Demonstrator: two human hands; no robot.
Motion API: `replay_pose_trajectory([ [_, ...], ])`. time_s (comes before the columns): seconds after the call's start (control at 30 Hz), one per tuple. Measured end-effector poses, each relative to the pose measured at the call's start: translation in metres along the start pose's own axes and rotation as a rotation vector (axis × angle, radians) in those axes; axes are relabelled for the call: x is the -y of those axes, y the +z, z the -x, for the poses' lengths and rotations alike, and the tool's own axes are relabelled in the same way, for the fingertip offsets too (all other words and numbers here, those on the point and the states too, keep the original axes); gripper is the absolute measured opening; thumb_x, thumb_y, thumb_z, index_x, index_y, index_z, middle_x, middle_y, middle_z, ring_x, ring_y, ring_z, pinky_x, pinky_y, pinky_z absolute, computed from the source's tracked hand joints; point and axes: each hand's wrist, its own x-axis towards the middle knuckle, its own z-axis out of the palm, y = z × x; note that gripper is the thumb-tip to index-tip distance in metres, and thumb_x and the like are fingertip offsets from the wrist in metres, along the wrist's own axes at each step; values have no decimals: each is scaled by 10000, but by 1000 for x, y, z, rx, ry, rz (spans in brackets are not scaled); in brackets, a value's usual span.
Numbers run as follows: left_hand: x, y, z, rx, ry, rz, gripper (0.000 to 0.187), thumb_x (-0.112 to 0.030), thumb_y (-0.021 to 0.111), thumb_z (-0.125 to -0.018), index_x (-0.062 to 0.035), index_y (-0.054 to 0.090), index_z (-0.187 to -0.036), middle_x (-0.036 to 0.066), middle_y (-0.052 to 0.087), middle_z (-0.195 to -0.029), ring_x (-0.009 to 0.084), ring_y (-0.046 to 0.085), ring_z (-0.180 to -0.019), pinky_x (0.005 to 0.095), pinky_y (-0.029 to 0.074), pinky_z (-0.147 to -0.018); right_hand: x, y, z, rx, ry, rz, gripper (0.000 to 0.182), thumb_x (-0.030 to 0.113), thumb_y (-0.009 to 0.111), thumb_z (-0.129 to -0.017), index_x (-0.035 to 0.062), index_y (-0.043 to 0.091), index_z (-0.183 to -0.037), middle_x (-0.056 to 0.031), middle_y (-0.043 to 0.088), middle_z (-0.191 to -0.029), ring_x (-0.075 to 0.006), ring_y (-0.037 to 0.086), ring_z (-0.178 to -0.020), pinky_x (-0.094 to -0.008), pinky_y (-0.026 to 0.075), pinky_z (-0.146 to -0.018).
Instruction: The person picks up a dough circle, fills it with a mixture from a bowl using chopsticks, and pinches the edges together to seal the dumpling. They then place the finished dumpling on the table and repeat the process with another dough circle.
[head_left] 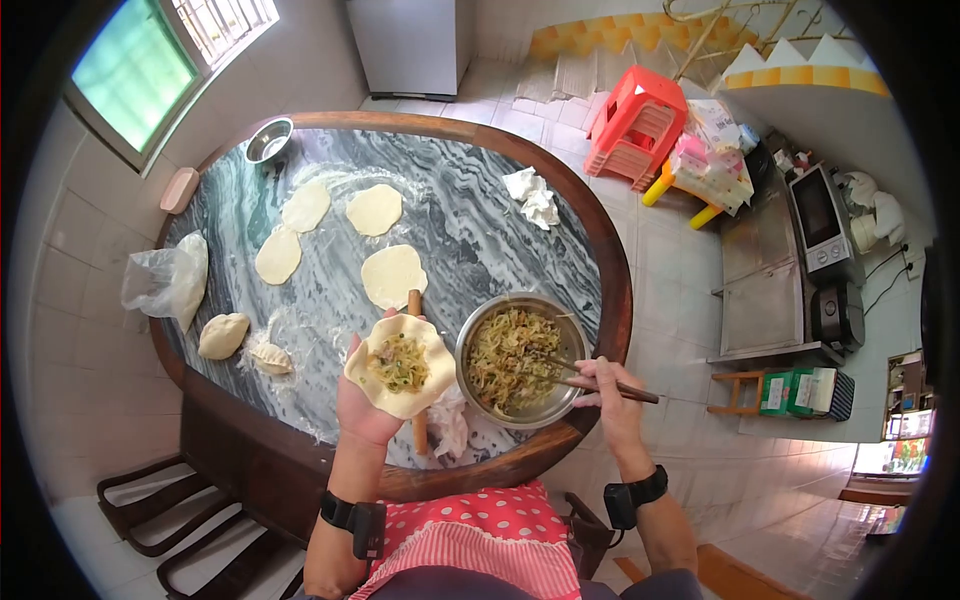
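Observation:
My left hand (366, 418) is palm up, cupping a round dough wrapper (432, 388) with a mound of shredded filling (398, 362) at its middle. My right hand (612, 395) grips a pair of dark chopsticks (640, 393). Their tips rest in the filling inside a metal bowl (577, 335) near the table edge. Partly hidden under the wrapper lies a wooden rolling pin (419, 437). Beyond it are several flat dough rounds, the closest (393, 277) touching the pin's far end. A plump folded dough piece (223, 336) and a smaller dough lump (270, 358) sit to the left.
The oval marble table (480, 240) has a wooden rim and flour patches. On it are a small steel bowl (269, 142), a plastic bag (172, 278) and crumpled tissue (532, 197). Crumpled white material (449, 425) lies by the pin. Red stools (637, 125) stand beyond the table.

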Motion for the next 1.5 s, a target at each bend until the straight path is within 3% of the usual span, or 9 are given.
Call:
replay_pose_trajectory([
  [0.13,4,5,1,7,-19,11,557,-441,248,-1037,-106,356,-1468,186,444,-1429,379,444,-1308,562,344,-1094,-9,-3,6,95,-14,106,358,279,553,-998,-58,660,-1058,-155,687,-1000,-214,703,-878,-270,595,-653],
  [0.3,12,7,-2,33,-90,43,558,-443,247,-1034,-109,361,-1466,195,441,-1426,381,438,-1309,566,340,-1095,-29,-11,0,31,-111,150,359,278,548,-1002,-63,663,-1005,-159,704,-963,-203,703,-838,-288,588,-692],
  [0.47,21,8,-7,36,-117,56,555,-433,237,-1033,-112,377,-1463,190,449,-1420,375,435,-1313,556,338,-1100,-40,-14,-16,-200,56,-119,418,359,546,-993,-30,632,-869,-188,702,-882,-216,700,-727,-313,595,-676],
  [0.63,20,5,-7,-13,-103,16,554,-430,223,-1035,-106,403,-1447,174,461,-1415,369,437,-1314,556,334,-1102,-56,-24,-15,-246,101,-243,408,383,564,-978,2,625,-846,-206,699,-863,-214,694,-680,-305,596,-615],
  [0.7,19,2,-7,-7,-127,105,545,-425,305,-1023,-139,343,-1485,194,415,-1449,381,422,-1328,576,333,-1100,-58,-27,-12,-241,118,-306,404,382,564,-979,5,624,-845,-214,697,-865,-213,692,-673,-300,593,-594],
  [1.03,23,2,-8,10,-133,79,551,-420,274,-1026,-139,335,-1495,170,445,-1435,362,436,-1319,545,321,-1119,-31,-28,3,-270,77,-356,401,383,561,-981,10,632,-851,-225,699,-883,-237,697,-708,-324,593,-614],
  [1.23,26,6,-9,-4,-149,75,538,-430,271,-1025,-135,401,-1456,176,438,-1437,373,424,-1326,564,320,-1110,-13,-33,13,-285,17,-345,396,385,562,-980,16,636,-857,-220,700,-881,-243,699,-710,-333,590,-614],
  [1.3,26,5,-10,51,-150,54,564,-448,222,-1041,-78,386,-1433,205,441,-1427,389,423,-1324,563,323,-1107,-8,-34,16,-291,4,-354,392,381,562,-981,16,635,-857,-218,700,-880,-244,698,-706,-336,591,-617],
  [1.5,29,1,-16,66,-141,130,562,-435,215,-1040,-73,388,-1433,197,472,-1398,380,448,-1298,563,334,-1096,-12,-37,18,-317,-13,-343,396,378,557,-983,11,631,-855,-219,700,-882,-241,696,-696,-335,591,-620],
])
